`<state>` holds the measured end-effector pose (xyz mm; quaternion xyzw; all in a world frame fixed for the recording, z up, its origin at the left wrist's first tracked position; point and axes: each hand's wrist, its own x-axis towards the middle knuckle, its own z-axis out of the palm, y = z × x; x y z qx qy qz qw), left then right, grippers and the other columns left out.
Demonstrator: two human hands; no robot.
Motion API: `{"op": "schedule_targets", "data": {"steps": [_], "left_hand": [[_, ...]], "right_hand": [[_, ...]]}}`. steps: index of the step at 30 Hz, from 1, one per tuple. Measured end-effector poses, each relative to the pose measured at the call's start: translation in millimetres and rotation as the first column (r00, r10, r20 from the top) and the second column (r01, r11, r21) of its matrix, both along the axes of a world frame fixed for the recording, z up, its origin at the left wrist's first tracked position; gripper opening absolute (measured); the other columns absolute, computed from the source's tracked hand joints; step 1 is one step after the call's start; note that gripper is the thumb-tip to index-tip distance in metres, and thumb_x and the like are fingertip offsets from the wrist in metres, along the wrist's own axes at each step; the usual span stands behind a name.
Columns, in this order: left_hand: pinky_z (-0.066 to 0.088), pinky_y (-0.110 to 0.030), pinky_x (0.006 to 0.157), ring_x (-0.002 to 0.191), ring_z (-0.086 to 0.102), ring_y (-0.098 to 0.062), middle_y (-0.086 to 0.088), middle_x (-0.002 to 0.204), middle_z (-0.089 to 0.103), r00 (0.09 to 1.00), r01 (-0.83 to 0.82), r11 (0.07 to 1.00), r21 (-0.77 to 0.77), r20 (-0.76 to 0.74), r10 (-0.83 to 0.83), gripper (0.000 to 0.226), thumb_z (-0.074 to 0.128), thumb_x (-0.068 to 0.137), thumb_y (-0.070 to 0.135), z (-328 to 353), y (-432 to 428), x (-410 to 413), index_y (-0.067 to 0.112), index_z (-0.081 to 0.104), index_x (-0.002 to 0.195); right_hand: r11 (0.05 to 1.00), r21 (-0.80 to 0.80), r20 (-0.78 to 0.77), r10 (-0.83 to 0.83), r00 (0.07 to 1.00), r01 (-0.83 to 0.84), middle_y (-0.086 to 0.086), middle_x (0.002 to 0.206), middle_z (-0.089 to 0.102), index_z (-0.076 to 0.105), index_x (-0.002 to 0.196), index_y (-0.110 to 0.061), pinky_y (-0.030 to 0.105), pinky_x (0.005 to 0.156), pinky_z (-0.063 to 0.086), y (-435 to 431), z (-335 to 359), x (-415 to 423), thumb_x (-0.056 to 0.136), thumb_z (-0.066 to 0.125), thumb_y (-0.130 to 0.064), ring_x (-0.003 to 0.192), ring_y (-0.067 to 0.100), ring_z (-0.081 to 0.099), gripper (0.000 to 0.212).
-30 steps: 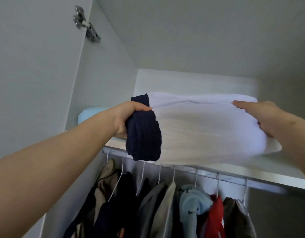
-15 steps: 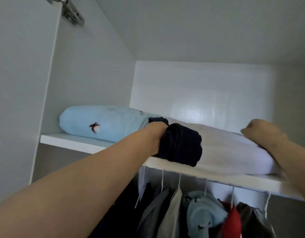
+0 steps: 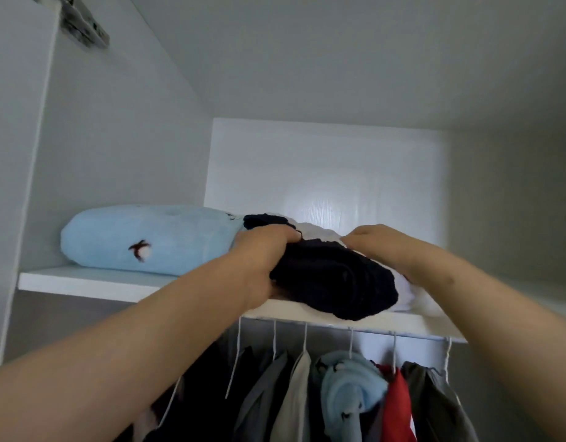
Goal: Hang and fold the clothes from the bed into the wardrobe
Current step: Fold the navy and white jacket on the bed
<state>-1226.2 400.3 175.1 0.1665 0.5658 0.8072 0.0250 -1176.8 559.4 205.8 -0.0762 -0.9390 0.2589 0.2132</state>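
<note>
The folded white-and-navy garment point(image 3: 335, 279) lies on the wardrobe shelf point(image 3: 83, 282), at its front edge and right of the middle, with its navy part bulging slightly over that edge. Half a second ago the white cloth stretched wide toward the shelf's right end. Now it is bunched shorter, and only slivers of white show behind and to the right of the navy.

The left hand point(image 3: 262, 250) still grips the navy end, with its fingers curled over the top of the fabric and pressed together. The right hand point(image 3: 380, 247) has left the garment's right end and come in beside the left hand, almost touching it. Its fingers lie close together on top of the cloth, bent downward. Whether they pinch the fabric or only press on it cannot be told.

A folded light blue garment point(image 3: 154, 237) sits at the shelf's left end as before, touching the navy cloth. Hanging clothes point(image 3: 348, 387) fill the space below the shelf.
</note>
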Motion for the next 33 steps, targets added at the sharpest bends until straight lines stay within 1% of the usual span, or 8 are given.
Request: {"op": "schedule_targets", "data": {"steps": [2,4,6,9,13,16,25,33], "left_hand": [[0.043,-0.034,0.085,0.103,0.048,-0.020,-0.003,0.115,0.045,0.760,-0.526,0.849,-0.055,-0.479,0.439,0.033,0.062,0.080,0.015,5,-22,-4,0.020,0.041,0.104],[0.030,-0.027,0.089,0.108,0.038,-0.015,0.000,0.119,0.043,0.277,-0.799,0.602,0.009,-0.882,0.381,0.029,0.059,0.082,0.014,11,-30,-7,0.023,0.050,0.108],[0.029,-0.025,0.096,0.118,0.041,-0.015,0.003,0.126,0.049,0.396,-0.682,0.643,-0.347,-0.915,-0.073,0.023,0.052,0.091,0.021,15,-21,-8,0.024,0.056,0.113],[0.033,-0.027,0.101,0.117,0.049,-0.016,0.004,0.129,0.055,0.541,-0.494,0.430,-0.756,-0.654,-0.528,0.035,0.027,0.100,0.037,0,-2,-10,0.028,0.052,0.125],[0.039,-0.033,0.073,0.090,0.055,-0.025,-0.004,0.097,0.059,0.433,-0.742,0.346,-0.573,-0.805,-0.406,0.045,0.015,0.099,0.041,-17,26,-2,0.017,0.053,0.108],[0.036,-0.032,0.066,0.076,0.050,-0.023,-0.003,0.082,0.049,0.442,-0.791,0.270,-0.548,-0.819,-0.367,0.039,0.018,0.100,0.031,-12,53,-1,0.013,0.051,0.112],[0.042,-0.034,0.084,0.100,0.057,-0.026,-0.011,0.114,0.060,0.614,-0.690,0.217,-0.690,-0.717,-0.330,0.034,0.025,0.098,0.017,-5,63,-31,0.010,0.050,0.120],[0.029,-0.017,0.074,0.112,0.051,-0.023,-0.011,0.125,0.056,0.802,-0.455,0.246,-0.856,-0.514,-0.304,0.037,0.026,0.101,0.016,11,22,-40,0.001,0.056,0.119]], "right_hand": [[0.994,0.045,0.025,0.102,0.994,-0.103,0.000,0.100,0.066,0.066,0.095,-0.015,0.028,0.088,0.044,5,-5,9,0.091,0.050,-0.040,0.090,0.012,0.059,0.030],[0.983,0.037,0.102,0.176,0.979,-0.181,-0.017,0.092,0.060,0.064,0.090,-0.029,0.007,0.076,0.041,15,-13,13,0.096,0.046,-0.028,0.083,-0.002,0.054,0.019],[0.986,-0.008,0.061,0.168,0.984,-0.168,-0.013,0.088,0.058,0.064,0.104,-0.021,-0.002,0.060,0.038,31,-24,14,0.097,0.042,-0.009,0.073,-0.001,0.052,0.026],[0.989,-0.046,0.007,0.142,0.990,-0.141,-0.003,0.090,0.065,0.068,0.095,-0.013,0.013,0.071,0.046,48,-31,24,0.090,0.046,0.004,0.082,0.012,0.059,0.028],[0.996,-0.005,0.034,0.084,0.996,-0.084,-0.007,0.083,0.067,0.067,0.079,-0.026,0.018,0.071,0.045,54,-22,30,0.088,0.053,-0.005,0.083,0.012,0.060,0.027],[0.989,-0.118,0.034,0.088,0.995,-0.084,0.007,0.093,0.072,0.072,0.085,-0.018,0.038,0.091,0.051,48,-10,32,0.082,0.061,-0.040,0.089,0.020,0.067,0.024],[0.983,0.183,-0.059,0.042,0.997,-0.031,-0.010,0.130,0.054,0.054,0.126,-0.033,0.020,0.090,0.030,26,-32,-7,0.091,0.049,-0.047,0.110,0.008,0.047,0.038],[0.935,-0.297,0.051,0.217,0.975,-0.193,-0.010,0.104,0.066,0.062,0.104,-0.033,0.021,0.086,0.043,28,-21,-10,0.093,0.041,-0.051,0.093,0.008,0.060,0.030]]}}
